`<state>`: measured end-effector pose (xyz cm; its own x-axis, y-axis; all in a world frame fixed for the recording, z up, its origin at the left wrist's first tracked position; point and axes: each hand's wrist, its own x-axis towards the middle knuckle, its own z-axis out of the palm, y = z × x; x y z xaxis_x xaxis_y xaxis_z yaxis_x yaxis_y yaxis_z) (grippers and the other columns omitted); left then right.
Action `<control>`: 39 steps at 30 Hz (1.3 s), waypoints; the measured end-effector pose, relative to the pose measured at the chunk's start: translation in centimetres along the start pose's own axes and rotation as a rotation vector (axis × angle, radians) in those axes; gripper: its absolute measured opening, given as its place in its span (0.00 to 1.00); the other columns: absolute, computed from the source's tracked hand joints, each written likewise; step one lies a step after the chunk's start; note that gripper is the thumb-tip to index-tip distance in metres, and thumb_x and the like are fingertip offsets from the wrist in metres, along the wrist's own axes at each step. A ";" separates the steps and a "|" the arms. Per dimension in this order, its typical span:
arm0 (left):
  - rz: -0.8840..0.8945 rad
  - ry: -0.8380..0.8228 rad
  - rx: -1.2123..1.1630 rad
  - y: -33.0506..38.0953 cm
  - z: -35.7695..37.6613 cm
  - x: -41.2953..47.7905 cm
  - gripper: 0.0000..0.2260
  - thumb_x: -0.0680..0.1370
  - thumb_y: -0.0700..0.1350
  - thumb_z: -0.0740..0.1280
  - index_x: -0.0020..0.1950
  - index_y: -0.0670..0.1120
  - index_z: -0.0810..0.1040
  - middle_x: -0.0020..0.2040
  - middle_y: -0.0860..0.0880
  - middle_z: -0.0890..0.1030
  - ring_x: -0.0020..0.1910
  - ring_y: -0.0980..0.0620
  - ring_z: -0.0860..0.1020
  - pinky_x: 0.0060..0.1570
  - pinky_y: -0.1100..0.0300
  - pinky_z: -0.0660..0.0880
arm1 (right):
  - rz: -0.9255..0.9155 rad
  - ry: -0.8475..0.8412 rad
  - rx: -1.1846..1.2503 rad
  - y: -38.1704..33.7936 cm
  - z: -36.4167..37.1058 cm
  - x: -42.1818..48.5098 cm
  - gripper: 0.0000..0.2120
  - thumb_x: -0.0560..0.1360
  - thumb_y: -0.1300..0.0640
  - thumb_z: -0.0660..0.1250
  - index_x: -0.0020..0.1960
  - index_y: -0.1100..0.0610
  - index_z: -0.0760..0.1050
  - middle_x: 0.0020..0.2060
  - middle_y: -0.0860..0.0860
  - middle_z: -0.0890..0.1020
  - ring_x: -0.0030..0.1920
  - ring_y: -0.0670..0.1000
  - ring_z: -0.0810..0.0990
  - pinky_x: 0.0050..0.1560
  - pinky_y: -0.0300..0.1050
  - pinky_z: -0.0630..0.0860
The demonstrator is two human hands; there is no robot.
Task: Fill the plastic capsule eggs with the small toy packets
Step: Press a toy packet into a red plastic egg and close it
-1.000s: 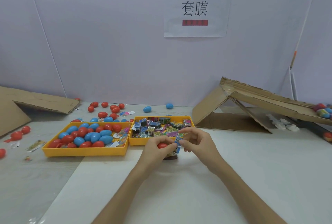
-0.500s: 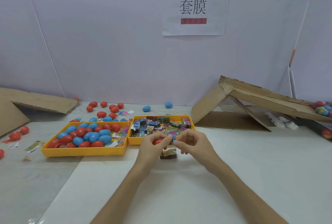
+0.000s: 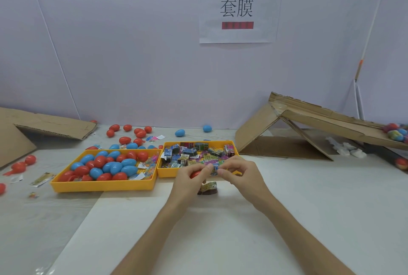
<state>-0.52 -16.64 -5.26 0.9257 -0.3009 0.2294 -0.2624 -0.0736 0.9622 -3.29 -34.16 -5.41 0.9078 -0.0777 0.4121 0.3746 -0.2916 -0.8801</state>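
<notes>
My left hand grips a red capsule egg, mostly hidden in its fingers. My right hand pinches a small blue toy packet right against the egg, just in front of the packet tray. One more packet lies on the table below my hands. A yellow tray at the left holds several red and blue eggs. The yellow tray beside it is full of toy packets.
Loose red and blue eggs lie scattered behind the trays. A cardboard ramp slopes at the right, with finished eggs at its far end. Flat cardboard lies at the left. The wall stands close behind.
Both hands have lifted a little toward the packet tray, uncovering the packet on the table. The blue packet has come up against the red egg.
</notes>
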 end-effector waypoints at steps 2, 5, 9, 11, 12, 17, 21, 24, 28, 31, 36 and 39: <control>-0.053 0.013 -0.104 0.3 0.1 0.0 0.15 0.82 0.53 0.65 0.37 0.55 0.83 0.32 0.54 0.72 0.30 0.56 0.68 0.29 0.64 0.65 | -0.006 0.057 0.007 0.1 -0.1 0.1 0.10 0.72 0.61 0.77 0.38 0.46 0.85 0.40 0.46 0.82 0.42 0.48 0.79 0.43 0.44 0.76; -0.156 0.021 -0.290 0.4 -0.1 0.4 0.17 0.85 0.45 0.57 0.53 0.51 0.86 0.39 0.49 0.73 0.32 0.54 0.69 0.31 0.61 0.68 | -0.002 0.107 0.040 0.1 -0.4 0.3 0.12 0.72 0.64 0.76 0.36 0.48 0.84 0.38 0.43 0.81 0.42 0.47 0.78 0.42 0.38 0.74; -0.192 -0.028 -0.475 0.5 -0.4 0.4 0.18 0.84 0.38 0.55 0.62 0.47 0.83 0.46 0.45 0.75 0.36 0.53 0.76 0.36 0.60 0.74 | 0.014 0.122 0.076 0.2 -0.7 0.4 0.09 0.71 0.66 0.76 0.37 0.54 0.84 0.38 0.46 0.81 0.43 0.47 0.78 0.43 0.37 0.73; -0.196 -0.071 -0.530 0.4 -0.5 0.4 0.15 0.84 0.40 0.58 0.64 0.46 0.82 0.51 0.44 0.79 0.41 0.51 0.80 0.42 0.59 0.78 | 0.030 0.117 0.074 0.2 -0.5 0.4 0.05 0.73 0.64 0.75 0.40 0.56 0.85 0.40 0.48 0.82 0.43 0.48 0.78 0.44 0.41 0.74; -0.199 -0.091 -0.552 0.3 -0.6 0.4 0.14 0.84 0.40 0.59 0.66 0.46 0.81 0.53 0.44 0.80 0.44 0.49 0.81 0.45 0.58 0.79 | 0.037 0.117 0.075 0.3 -0.4 0.4 0.04 0.74 0.63 0.75 0.42 0.56 0.85 0.40 0.48 0.82 0.42 0.49 0.78 0.44 0.44 0.74; -0.200 -0.142 -0.571 0.4 -0.7 0.3 0.14 0.80 0.46 0.66 0.64 0.44 0.80 0.52 0.42 0.82 0.44 0.47 0.83 0.46 0.57 0.81 | 0.032 0.140 0.105 0.1 -0.4 0.3 0.04 0.75 0.59 0.74 0.42 0.52 0.85 0.40 0.48 0.83 0.40 0.46 0.77 0.42 0.42 0.74; -0.203 -0.143 -0.528 0.3 -0.6 0.2 0.16 0.77 0.48 0.69 0.62 0.44 0.80 0.51 0.43 0.85 0.46 0.46 0.83 0.48 0.56 0.80 | 0.046 0.154 0.143 -0.1 -0.6 0.3 0.07 0.75 0.59 0.74 0.41 0.48 0.85 0.37 0.46 0.84 0.39 0.44 0.78 0.40 0.37 0.74; -0.210 -0.146 -0.524 0.3 -0.5 0.2 0.12 0.80 0.46 0.68 0.61 0.43 0.80 0.52 0.41 0.84 0.46 0.45 0.83 0.47 0.57 0.80 | 0.050 0.142 0.141 -0.2 -0.6 0.3 0.07 0.75 0.60 0.74 0.41 0.49 0.85 0.36 0.45 0.84 0.38 0.45 0.78 0.40 0.37 0.74; -0.210 -0.145 -0.535 0.1 -0.4 0.1 0.11 0.81 0.45 0.67 0.61 0.45 0.81 0.48 0.42 0.84 0.44 0.43 0.84 0.45 0.57 0.81 | 0.048 0.090 0.108 -0.3 -0.4 0.2 0.06 0.76 0.61 0.73 0.43 0.51 0.85 0.38 0.47 0.85 0.38 0.43 0.78 0.38 0.37 0.74; -0.215 -0.142 -0.523 0.2 -0.4 0.1 0.10 0.81 0.45 0.68 0.61 0.46 0.83 0.49 0.41 0.82 0.44 0.43 0.84 0.45 0.57 0.81 | 0.026 0.065 0.067 -0.4 -0.3 0.2 0.07 0.76 0.61 0.73 0.43 0.49 0.85 0.39 0.46 0.85 0.38 0.42 0.79 0.38 0.35 0.74; -0.220 -0.146 -0.536 0.2 -0.4 0.1 0.08 0.78 0.46 0.69 0.53 0.49 0.86 0.47 0.43 0.84 0.44 0.43 0.84 0.44 0.57 0.81 | 0.006 0.057 0.046 -0.5 -0.4 0.0 0.08 0.75 0.62 0.74 0.44 0.48 0.84 0.39 0.46 0.85 0.37 0.43 0.78 0.38 0.37 0.74; -0.218 -0.141 -0.535 0.2 -0.4 0.2 0.12 0.77 0.47 0.69 0.57 0.43 0.82 0.48 0.41 0.84 0.45 0.43 0.85 0.44 0.57 0.82 | -0.011 0.045 0.063 -0.6 -0.4 0.0 0.07 0.74 0.62 0.75 0.44 0.50 0.84 0.39 0.46 0.85 0.36 0.43 0.78 0.38 0.37 0.74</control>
<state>-0.30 -16.37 -5.01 0.8881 -0.4585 0.0321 0.1372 0.3310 0.9336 -3.58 -34.35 -4.75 0.8949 -0.1180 0.4303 0.3965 -0.2321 -0.8882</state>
